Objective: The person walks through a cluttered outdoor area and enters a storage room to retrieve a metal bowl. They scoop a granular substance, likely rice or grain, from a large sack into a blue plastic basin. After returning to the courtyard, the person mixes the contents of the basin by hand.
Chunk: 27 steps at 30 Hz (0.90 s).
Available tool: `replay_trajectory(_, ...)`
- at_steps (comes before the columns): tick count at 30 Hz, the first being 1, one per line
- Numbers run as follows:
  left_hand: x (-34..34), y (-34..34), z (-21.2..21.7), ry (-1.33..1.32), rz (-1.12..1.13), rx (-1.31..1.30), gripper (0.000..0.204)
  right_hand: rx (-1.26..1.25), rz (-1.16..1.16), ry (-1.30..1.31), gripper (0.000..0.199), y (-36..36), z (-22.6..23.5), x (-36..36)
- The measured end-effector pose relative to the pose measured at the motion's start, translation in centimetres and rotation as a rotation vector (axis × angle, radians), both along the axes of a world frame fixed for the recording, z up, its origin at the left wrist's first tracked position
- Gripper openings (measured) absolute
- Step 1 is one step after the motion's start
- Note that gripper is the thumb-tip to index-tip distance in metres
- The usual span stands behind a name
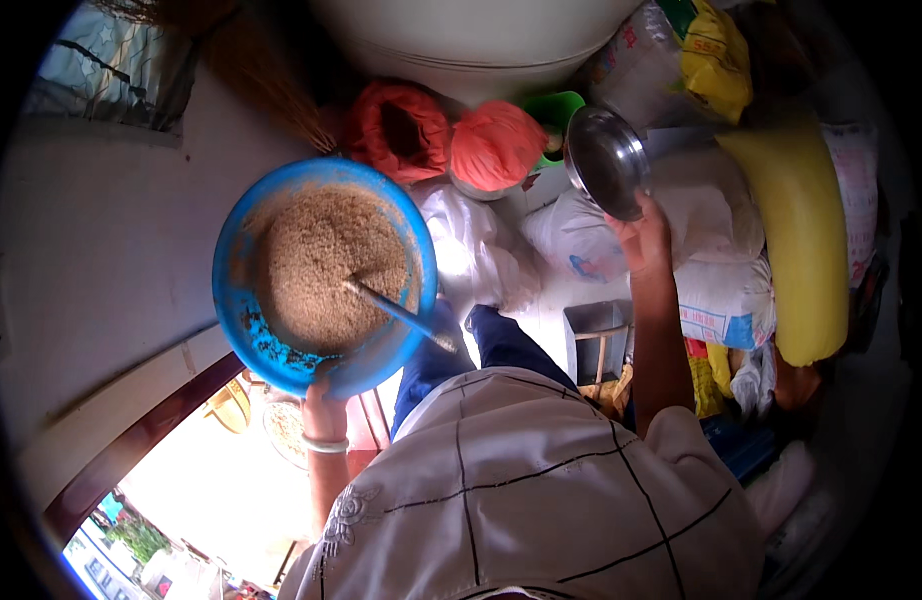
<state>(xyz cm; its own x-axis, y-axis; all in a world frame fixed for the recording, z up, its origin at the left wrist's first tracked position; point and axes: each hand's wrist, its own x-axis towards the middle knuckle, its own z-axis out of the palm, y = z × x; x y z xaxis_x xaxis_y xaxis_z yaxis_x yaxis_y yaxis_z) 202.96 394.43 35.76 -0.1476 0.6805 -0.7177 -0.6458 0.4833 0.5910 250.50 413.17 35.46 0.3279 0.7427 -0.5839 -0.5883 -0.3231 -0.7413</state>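
Note:
My left hand (pixel 324 412) grips the near rim of a blue plastic basin (pixel 243 335), its fingers partly hidden by the basin. Brown, grainy meal (pixel 326 255) fills much of the basin. Stuck in the meal is a tool with a grey handle (pixel 406 318), which leans out over the basin's right rim; its other end is buried. At the right, my right hand (pixel 643 232) is closed on the rim of a shiny metal bowl (pixel 606 160). That bowl is tilted, and no contents can be made out in it.
Beyond the basin stand two red plastic bags (pixel 396 130) and a green container (pixel 553 112). White sacks (pixel 716 205) and a long yellow sack (pixel 806 240) are piled at the right. A grey dustpan-like box (pixel 593 345) sits by my feet. A straw broom (pixel 256 75) leans at the left wall.

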Motion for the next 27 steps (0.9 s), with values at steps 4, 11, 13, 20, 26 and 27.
replay_trajectory(4,-0.2,-1.6,-1.1,-0.009,0.126,-0.063,0.051,-0.038,0.060,-0.009,0.028,3.2,-2.1,-1.4)
replay_trajectory(11,-0.4,-1.2,-2.0,0.065,0.170,-0.078,0.055,-0.190,0.219,0.046,0.022,7.1,-8.5,-6.9)
replay_trajectory(13,-0.6,-1.6,-2.6,0.050,0.177,-0.114,0.055,-0.172,0.359,0.075,0.017,9.1,-10.2,-9.5)
replay_trajectory(20,1.5,0.1,-0.2,0.113,0.255,-0.203,0.059,-0.287,0.347,0.039,0.011,16.1,-14.4,-15.3)
replay_trajectory(26,4.0,2.4,1.5,0.110,0.394,-0.268,0.059,-0.314,0.475,0.084,0.013,19.1,-20.4,-15.6)
replay_trajectory(27,4.2,2.1,1.7,0.085,0.417,-0.290,0.059,-0.338,0.483,0.098,0.014,19.4,-21.3,-15.6)
